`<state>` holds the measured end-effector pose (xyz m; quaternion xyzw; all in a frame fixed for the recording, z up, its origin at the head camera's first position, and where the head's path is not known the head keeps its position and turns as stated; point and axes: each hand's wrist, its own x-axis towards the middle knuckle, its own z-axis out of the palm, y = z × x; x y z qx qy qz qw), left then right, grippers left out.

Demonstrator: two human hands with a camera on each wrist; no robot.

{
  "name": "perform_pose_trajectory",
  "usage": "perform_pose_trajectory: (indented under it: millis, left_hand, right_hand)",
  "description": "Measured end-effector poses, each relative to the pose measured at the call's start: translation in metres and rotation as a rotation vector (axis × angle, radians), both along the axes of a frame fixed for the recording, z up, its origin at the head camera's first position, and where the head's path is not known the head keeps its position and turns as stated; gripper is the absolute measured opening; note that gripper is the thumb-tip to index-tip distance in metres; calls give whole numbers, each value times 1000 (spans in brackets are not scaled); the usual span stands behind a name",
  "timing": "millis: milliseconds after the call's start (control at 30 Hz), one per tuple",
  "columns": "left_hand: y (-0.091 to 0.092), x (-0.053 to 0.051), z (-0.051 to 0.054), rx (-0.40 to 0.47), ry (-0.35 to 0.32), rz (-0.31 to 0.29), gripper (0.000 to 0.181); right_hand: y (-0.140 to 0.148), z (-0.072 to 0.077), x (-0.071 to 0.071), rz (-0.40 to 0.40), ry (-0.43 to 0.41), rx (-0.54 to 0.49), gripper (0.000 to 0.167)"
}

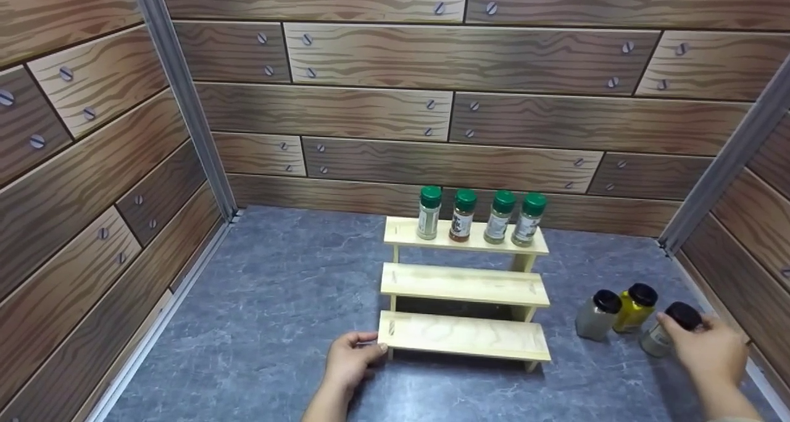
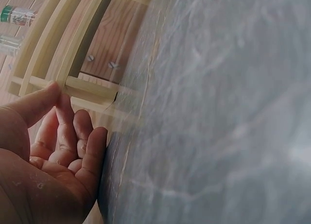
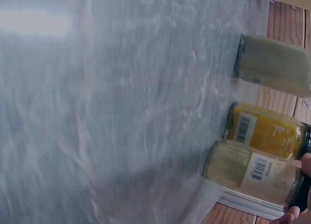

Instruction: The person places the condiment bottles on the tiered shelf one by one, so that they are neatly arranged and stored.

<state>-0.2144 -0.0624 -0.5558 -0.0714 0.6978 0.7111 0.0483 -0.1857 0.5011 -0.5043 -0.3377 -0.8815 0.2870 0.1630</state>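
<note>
A three-tier light wooden rack (image 1: pixel 463 335) stands on the grey surface. My left hand (image 1: pixel 350 361) pinches the left end of its lowest tier between thumb and forefinger, seen also in the left wrist view, where the hand (image 2: pixel 63 151) has its other fingers curled. At the right, my right hand (image 1: pixel 713 351) grips a black-capped jar (image 1: pixel 656 340) near its cap; in the right wrist view the jar (image 3: pixel 248 173) shows a barcode label, and only fingertips (image 3: pixel 291 214) appear. Beside it are a yellow jar (image 1: pixel 632 311) and a greyish jar (image 1: pixel 596 317), both black-capped.
Several green-capped spice jars, one of them a reddish jar (image 1: pixel 461 217), stand on the rack's top tier. Wood-patterned walls (image 1: pixel 370 58) enclose the grey tabletop (image 1: pixel 278 286) at the back and both sides, with metal strips (image 1: pixel 191 101) at the corners.
</note>
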Motion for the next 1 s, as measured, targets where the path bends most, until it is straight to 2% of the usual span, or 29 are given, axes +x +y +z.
perform_pose_trajectory:
  millis: [133,200,267,333,433,567,633,700,867,1000]
  left_hand:
    - [0,1,-1,-8,-9,7,33]
    - [0,2,-3,-9,-16,9,33]
    - [0,4,-3,-7,-16,7,33]
    - [-1,5,-4,0,-8,2,34]
    - [-3,5,-4,9,3,-3,34]
    - [-6,5,-3,11,19,14,34]
    - [-6,4,-2,8,21,22,34]
    - [-5,4,-1,-1,17,25,34]
    - [0,1,-2,-20,17,23,34]
    - [3,1,0,-14,19,30,35]
  right_hand:
    - [-3,-6,4,-42,2,-67,91]
    - [-6,-5,6,-35,15,-35,89]
    - [-9,-1,9,-30,59,28,77]
    - [-16,9,13,-22,128,107,63]
    - [-34,34,17,17,309,212,49]
    - [-72,75,11,146,538,298,48]
    - [-94,91,6,223,609,283,46]
    - [-117,100,2,307,655,264,42]
    - [-176,108,-14,528,651,168,38]
    - [-218,114,-29,675,543,60,36]
